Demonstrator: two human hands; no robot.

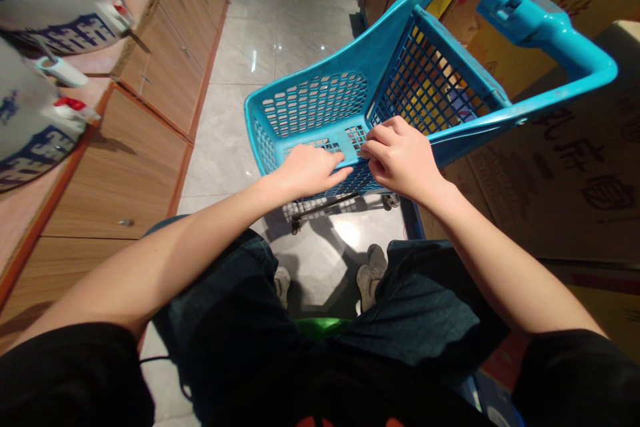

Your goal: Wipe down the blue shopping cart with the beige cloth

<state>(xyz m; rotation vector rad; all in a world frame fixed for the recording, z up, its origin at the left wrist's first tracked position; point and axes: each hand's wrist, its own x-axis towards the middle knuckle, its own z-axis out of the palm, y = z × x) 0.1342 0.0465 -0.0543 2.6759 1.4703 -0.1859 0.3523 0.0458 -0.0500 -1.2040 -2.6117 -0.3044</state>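
A blue plastic shopping trolley (310, 97) with mesh walls stands on the tiled floor right in front of my knees, its handle (530, 13) up at the right. My left hand (307, 170) lies on the near rim of the basket, fingers stretched forward and together. Beside it, my right hand (400, 157) curls its fingers over the same rim next to the folding mesh flap (430, 80). The two hands nearly touch. Nothing shows inside the basket.
Wooden cabinets (125, 167) run along the left, with blue-and-white ceramic jars (55, 0) on top. Stacked cardboard boxes (565, 173) with printed characters line the right. A glossy tiled aisle (280, 20) stretches ahead. My shoes (370, 273) sit under the trolley's wheels.
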